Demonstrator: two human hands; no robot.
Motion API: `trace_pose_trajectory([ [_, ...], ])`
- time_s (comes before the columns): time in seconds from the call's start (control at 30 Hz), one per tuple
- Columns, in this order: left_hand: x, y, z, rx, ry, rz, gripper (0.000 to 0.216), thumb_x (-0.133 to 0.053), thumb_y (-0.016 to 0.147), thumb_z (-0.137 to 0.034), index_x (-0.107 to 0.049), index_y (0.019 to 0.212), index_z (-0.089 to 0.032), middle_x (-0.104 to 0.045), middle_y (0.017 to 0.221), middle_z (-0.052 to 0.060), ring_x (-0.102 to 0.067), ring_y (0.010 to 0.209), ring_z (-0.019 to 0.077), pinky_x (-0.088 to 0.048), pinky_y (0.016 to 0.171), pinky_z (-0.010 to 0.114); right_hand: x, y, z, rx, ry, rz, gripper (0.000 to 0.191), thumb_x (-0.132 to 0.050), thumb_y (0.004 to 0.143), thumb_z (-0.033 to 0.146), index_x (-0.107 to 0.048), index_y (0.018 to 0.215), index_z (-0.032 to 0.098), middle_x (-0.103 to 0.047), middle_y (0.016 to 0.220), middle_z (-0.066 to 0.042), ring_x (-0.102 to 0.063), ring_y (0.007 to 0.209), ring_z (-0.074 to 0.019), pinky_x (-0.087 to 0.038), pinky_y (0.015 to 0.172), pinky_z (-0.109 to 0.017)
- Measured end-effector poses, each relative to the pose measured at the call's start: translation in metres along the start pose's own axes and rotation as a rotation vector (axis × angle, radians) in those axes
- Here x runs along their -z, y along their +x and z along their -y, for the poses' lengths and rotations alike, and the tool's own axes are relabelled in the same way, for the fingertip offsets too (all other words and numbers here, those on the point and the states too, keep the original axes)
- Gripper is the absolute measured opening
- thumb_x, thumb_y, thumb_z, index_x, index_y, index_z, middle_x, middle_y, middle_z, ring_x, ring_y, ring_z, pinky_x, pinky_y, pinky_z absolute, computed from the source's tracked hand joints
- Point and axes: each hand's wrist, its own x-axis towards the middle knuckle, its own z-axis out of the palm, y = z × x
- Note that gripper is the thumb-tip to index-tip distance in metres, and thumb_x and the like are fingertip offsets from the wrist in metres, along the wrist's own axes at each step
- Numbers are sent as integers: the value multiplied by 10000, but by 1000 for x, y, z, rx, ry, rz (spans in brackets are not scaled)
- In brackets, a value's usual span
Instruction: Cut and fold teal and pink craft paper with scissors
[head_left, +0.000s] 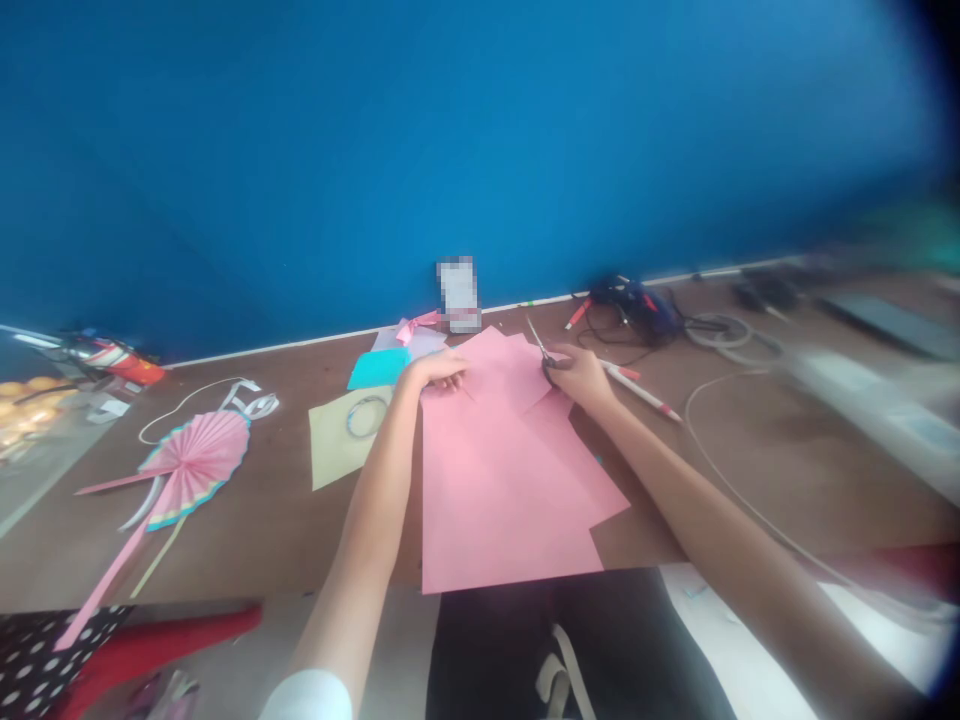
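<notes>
Several sheets of pink paper (502, 500) lie overlapped in front of me, the nearest reaching the table's front edge. My left hand (441, 370) rests on their upper left part, its fingers bent down and a little apart, holding nothing. At the upper right of the sheets, my right hand (581, 375) is closed around the dark handles of a pair of scissors (537, 338). The blades point up and away from me; whether they are apart is hard to tell. Left of my left arm is a yellow sheet (330, 440) with a ring-shaped roll (366, 416) on it.
A pink pleated paper fan (199, 455) lies at the left. A turquoise piece (379, 369) is behind the yellow sheet. A phone (459, 293) leans against the blue wall. Pens (652, 396), a dark pouch (637, 308) and a white cable (712, 460) are on the right.
</notes>
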Motion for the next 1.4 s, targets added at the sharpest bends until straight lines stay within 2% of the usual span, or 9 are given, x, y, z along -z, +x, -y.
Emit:
trace_pose_trajectory([
  [0.2, 6, -12, -4, 21, -31, 52, 422, -622, 717, -576, -584, 693, -157, -665, 587, 83, -621, 502, 151, -399, 443, 221, 0, -1, 4, 109, -66, -73, 482, -586, 652, 247, -641, 1121, 149, -689, 708, -41, -597, 599, -180, -439, 539, -265],
  [0.33, 11, -26, -9, 44, -55, 196, 501, -634, 680, -640, -619, 730, -142, -692, 645, 119, -643, 540, 172, -442, 474, 240, 3, 5, 0, 34, 173, -159, 526, -567, 614, 217, -617, 1133, 145, -663, 692, -32, -572, 557, -160, -421, 490, -253],
  [0.47, 10, -35, -13, 32, -222, 174, 565, -662, 651, -651, -617, 912, -152, -718, 730, 117, -658, 574, 180, -467, 510, 251, 4, 12, -7, -62, 361, -243, 575, -558, 571, 197, -590, 1144, 151, -619, 636, -4, -493, 475, -122, -345, 406, -220],
  [0.6, -5, -32, -21, -105, -468, 224, 649, -509, 732, -721, -619, 994, -137, -721, 902, 151, -694, 781, 235, -530, 667, 322, -1, 12, -7, -108, 420, -306, 551, -574, 570, 209, -593, 1117, 147, -609, 631, 0, -475, 465, -112, -337, 397, -213],
  [0.63, -12, -28, -23, -156, -509, 193, 650, -496, 746, -716, -628, 1005, -135, -719, 924, 154, -691, 821, 239, -533, 706, 334, -2, 10, -6, -111, 424, -312, 541, -573, 578, 215, -598, 1113, 146, -606, 626, 1, -476, 465, -112, -340, 399, -213],
  [0.8, -54, -6, -17, -344, -541, -216, 589, -683, 706, -531, -603, 1155, -158, -690, 1095, 127, -633, 1029, 236, -487, 899, 348, -7, -1, 1, -39, 405, -240, 520, -582, 610, 227, -629, 1122, 149, -638, 673, -11, -528, 524, -122, -402, 459, -222],
  [0.9, -66, -3, -6, -404, -537, -352, 571, -646, 738, -512, -590, 1175, -151, -648, 1193, 121, -607, 1083, 231, -466, 937, 344, -8, -4, 6, -6, 389, -143, 463, -610, 636, 256, -655, 1085, 153, -640, 671, -10, -539, 539, -120, -412, 471, -218],
  [1.13, -56, -13, 17, -359, -413, -649, 528, -530, 814, -538, -542, 1201, -179, -608, 1258, 108, -555, 1169, 222, -468, 910, 317, -2, -4, 9, -82, 396, 25, 457, -650, 682, 343, -642, 1096, 147, -593, 619, -6, -452, 460, -94, -262, 352, -182],
  [1.4, -57, -3, 27, -399, -592, -744, 510, -604, 764, -550, -602, 1097, -164, -654, 1165, 115, -588, 1107, 252, -469, 907, 344, 4, -14, 2, 24, 266, 122, 445, -666, 704, 369, -659, 1074, 122, -544, 625, 10, -453, 518, -98, -343, 461, -219],
])
